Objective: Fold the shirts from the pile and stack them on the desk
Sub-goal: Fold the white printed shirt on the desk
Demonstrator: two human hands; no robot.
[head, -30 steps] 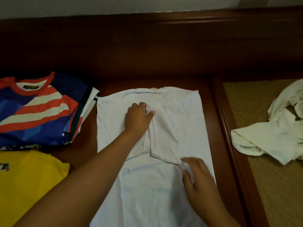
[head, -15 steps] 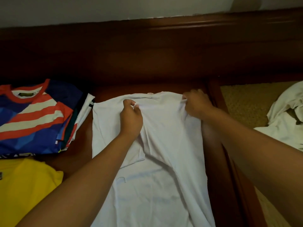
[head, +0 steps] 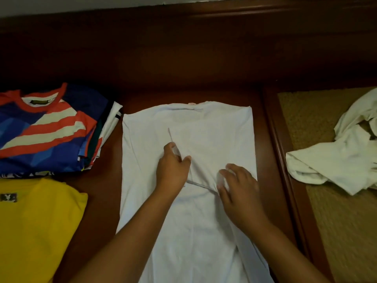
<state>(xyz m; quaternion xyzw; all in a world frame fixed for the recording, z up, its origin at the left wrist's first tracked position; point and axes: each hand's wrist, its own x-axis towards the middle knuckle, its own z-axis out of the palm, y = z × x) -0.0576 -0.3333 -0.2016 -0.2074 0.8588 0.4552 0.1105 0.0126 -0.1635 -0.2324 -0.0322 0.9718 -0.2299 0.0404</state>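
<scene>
A white shirt (head: 214,127) lies flat lengthwise on the dark wooden desk (head: 183,64), collar end away from me, both sides folded inward. My left hand (head: 173,170) rests on the shirt's middle, fingers curled and pinching the edge of the folded-in flap. My right hand (head: 238,190) lies just to the right of it, fingers spread and pressing the flap's lower hem down. A stack of folded shirts (head: 51,129), topped by a blue one with red and white stripes, sits at the left. A crumpled white shirt (head: 336,162) lies at the right.
A folded yellow shirt (head: 34,227) lies at the near left, in front of the striped stack. The crumpled shirt rests on a woven tan mat (head: 342,231) beyond a raised wooden rim (head: 285,180). A dark wooden back panel rises behind the desk.
My right hand has come back from the shirt's top right corner to the flap's lower hem. My left hand has slid down from near the collar to the middle. The flap now lies flatter.
</scene>
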